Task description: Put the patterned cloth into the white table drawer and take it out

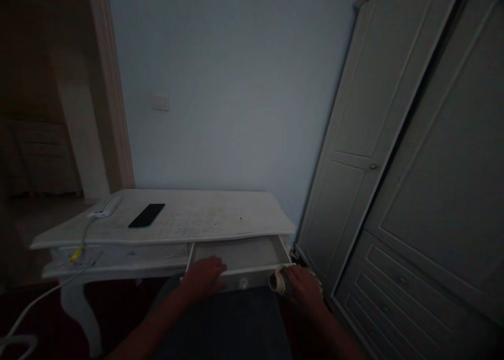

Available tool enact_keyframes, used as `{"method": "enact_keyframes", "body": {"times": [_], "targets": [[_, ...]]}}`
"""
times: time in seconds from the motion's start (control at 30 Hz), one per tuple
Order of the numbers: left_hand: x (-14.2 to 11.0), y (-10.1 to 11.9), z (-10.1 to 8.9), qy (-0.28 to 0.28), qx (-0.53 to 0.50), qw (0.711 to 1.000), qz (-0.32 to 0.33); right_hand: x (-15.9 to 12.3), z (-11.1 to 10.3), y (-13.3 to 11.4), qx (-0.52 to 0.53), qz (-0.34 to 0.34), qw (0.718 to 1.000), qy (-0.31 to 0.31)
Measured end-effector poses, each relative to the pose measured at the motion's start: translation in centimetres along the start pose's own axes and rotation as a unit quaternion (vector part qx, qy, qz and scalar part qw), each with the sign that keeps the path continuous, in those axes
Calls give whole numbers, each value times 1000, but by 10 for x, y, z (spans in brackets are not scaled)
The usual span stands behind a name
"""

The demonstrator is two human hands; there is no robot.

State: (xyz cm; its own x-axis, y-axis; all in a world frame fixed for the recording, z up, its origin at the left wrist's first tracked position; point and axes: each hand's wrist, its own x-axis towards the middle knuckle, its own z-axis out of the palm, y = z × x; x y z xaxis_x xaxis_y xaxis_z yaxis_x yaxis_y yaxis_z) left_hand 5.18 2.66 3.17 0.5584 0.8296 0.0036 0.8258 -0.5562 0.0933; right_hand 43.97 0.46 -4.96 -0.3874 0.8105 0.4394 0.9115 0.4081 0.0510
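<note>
A shallow drawer (244,252) is pulled out from the right half of the white desk (212,213), its inside bare where it shows. My left hand (203,277) rests at the left end of the drawer front, fingers curled over the top edge. By the right front corner of the drawer, my right hand (303,285) grips a rolled-up cloth (279,281), beige at the open end of the roll. Its fingers also lie close to the drawer's edge; contact there is hard to make out. A round knob (243,283) shows on the drawer front between the hands.
A dark phone (147,215) and a white power strip (105,207) lie on the desk's left part. A white cable (43,297) hangs down at the left. A grey wardrobe (354,139) stands close on the right. Behind the desk is a blue wall (236,87) with a switch (160,103).
</note>
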Motion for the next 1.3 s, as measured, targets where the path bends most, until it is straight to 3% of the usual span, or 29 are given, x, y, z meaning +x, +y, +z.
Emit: {"method": "enact_keyframes", "body": {"times": [0.07,0.13,0.2,0.33,0.43,0.5,0.67,0.73,0.8,0.9,1.0,1.07,1.13,1.3], "targets": [[2,1,0,0,-4,1000,2,-9,-8,17,-15,41,999,-9],[4,0,1,2,-5,1000,5,-8,-10,14,-20,61,998,-22],[5,-1,4,6,-4,1000,7,2,-6,-11,-14,48,998,-29],[6,-3,9,13,4,1000,2,31,16,-80,-5,-51,999,13],[5,-5,11,14,0,1000,1,39,28,-101,-8,-94,993,64],[5,-6,12,10,-3,1000,0,32,27,-88,-15,-92,991,92],[8,-8,12,5,2,1000,5,-1,2,-5,-55,-38,990,125],[9,-7,13,10,1,1000,8,-7,-7,14,-60,-24,991,119],[8,-7,13,13,-1,1000,6,-4,-9,13,-52,-4,991,123],[7,-7,13,14,-1,1000,8,13,3,-24,-24,8,989,143],[7,-8,14,19,3,1000,14,28,23,-64,-25,-64,987,146],[8,-10,16,21,4,1000,15,27,34,-73,-41,-125,980,151],[8,-12,19,23,3,1000,17,17,38,-62,-58,-152,973,164],[9,-12,20,25,5,1000,15,-19,18,7,-60,-76,979,178]]}}
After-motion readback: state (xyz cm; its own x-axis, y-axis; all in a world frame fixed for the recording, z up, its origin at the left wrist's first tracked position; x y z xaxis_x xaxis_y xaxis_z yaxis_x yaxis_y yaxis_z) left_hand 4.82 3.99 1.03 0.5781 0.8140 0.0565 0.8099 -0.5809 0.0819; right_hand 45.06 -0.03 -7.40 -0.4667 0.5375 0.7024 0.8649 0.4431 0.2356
